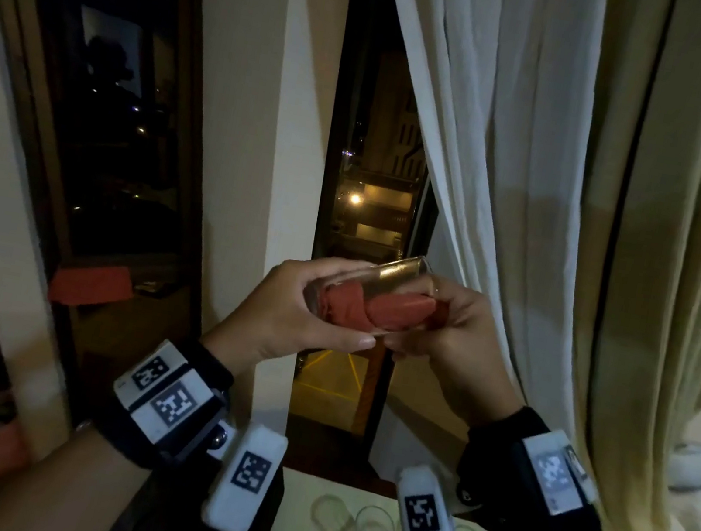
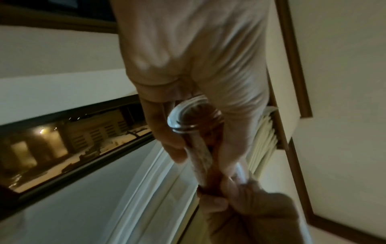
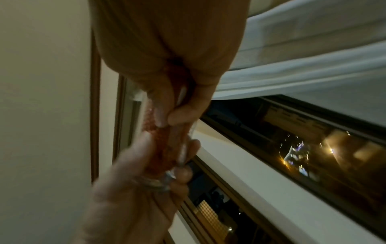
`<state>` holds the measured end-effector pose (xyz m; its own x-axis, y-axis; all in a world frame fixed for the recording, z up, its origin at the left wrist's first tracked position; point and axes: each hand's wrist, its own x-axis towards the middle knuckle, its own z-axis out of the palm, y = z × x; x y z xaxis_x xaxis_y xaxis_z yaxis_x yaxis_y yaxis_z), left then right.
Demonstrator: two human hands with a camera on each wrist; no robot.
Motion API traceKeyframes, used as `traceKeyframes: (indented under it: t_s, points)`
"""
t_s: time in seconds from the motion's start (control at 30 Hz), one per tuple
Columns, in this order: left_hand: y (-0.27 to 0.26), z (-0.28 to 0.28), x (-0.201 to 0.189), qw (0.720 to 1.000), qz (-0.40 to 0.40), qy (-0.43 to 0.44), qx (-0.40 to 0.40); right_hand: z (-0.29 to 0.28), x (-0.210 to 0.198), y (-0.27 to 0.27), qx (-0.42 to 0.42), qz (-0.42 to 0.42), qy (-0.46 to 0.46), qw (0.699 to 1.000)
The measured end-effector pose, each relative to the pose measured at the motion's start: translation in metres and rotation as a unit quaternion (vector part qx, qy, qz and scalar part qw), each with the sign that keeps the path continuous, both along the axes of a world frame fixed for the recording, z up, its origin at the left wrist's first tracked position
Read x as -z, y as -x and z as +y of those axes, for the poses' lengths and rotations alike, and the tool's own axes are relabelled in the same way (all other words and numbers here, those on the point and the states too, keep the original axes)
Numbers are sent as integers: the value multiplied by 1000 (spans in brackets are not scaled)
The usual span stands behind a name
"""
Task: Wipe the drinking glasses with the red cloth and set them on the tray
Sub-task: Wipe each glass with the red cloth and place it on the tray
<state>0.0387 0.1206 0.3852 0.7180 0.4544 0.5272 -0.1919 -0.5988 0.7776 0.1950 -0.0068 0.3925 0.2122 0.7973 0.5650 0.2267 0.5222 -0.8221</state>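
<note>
Nearest the head camera, at 6 o'clock, more drinking glasses point(image 1: 362, 529) lie on the pale table point(image 1: 298, 528), half hidden by the wrist rigs. Above them, at frame centre, the left hand point(image 1: 296, 307) wraps its fingers around the base end of a clear glass point(image 1: 402, 273) held tilted in the air, mouth toward 2 o'clock. The right hand point(image 1: 462, 329) pinches the red cloth point(image 1: 378, 311), which is stuffed inside the glass. The glass looks light, rigid, smooth and breakable, so a wrap around the barrel near the base seems safest; the cloth is soft and bunches easily. No tray is visible.
</note>
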Motion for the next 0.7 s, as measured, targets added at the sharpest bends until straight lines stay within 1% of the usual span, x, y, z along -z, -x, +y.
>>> traceKeyframes:
  t_s: [0.07, 0.1, 0.13, 0.17, 0.2, 0.23, 0.27, 0.3, 0.33, 0.37, 0.4, 0.43, 0.47, 0.5, 0.57, 0.6, 0.67, 0.7]
  points:
    - [1, -1, 2, 993, -1, -99, -58, 0, 0, 0, -10, 16, 34, 999]
    - [1, -3, 3, 987, -7, -141, -74, 0, -1, 0, -4, 19, 49, 999]
    - [1, -2, 5, 983, -13, -165, -81, 1, -1, 0, -1, 20, 52, 998]
    - [1, -4, 7, 982, -12, -170, -82, 1, 0, 1, 6, 30, 47, 998]
    - [2, -4, 8, 986, -3, -150, -77, 1, 0, 1, 6, 48, 37, 998]
    - [2, -5, 8, 994, 4, -94, -56, 1, 1, 2, 5, 67, 24, 997]
    - [2, -7, 7, 1000, 4, -12, -18, 1, 2, 2, 2, 70, 6, 998]
    - [2, -8, 7, 997, -3, 71, 26, 0, 2, 5, 8, 57, -9, 998]
    - [2, -10, 7, 990, -16, 129, 54, -1, 3, 7, 12, 37, -20, 999]
    - [2, -9, 7, 986, -28, 153, 61, -1, 3, 8, 10, 16, -23, 1000]
    - [4, -8, 7, 986, -35, 154, 55, -1, 3, 8, 2, -2, -21, 1000]
    - [6, -6, 6, 990, -37, 131, 39, -1, 3, 8, -5, -11, -10, 1000]
    - [9, -3, 5, 996, -34, 86, 10, -2, 3, 7, -20, -8, 7, 1000]
    - [11, 1, 4, 999, -29, 20, -19, -2, 5, 5, -33, 7, 30, 999]
    - [15, 4, 3, 992, -21, -110, -61, -1, 8, 4, -40, 41, 66, 996]
    - [16, 3, 3, 987, -21, -149, -64, 1, 9, 5, -34, 54, 68, 996]
    - [17, 2, 3, 982, -21, -177, -61, 3, 11, 10, -21, 71, 41, 996]
    - [18, 2, 3, 984, -17, -170, -60, 3, 11, 12, -21, 77, 25, 997]
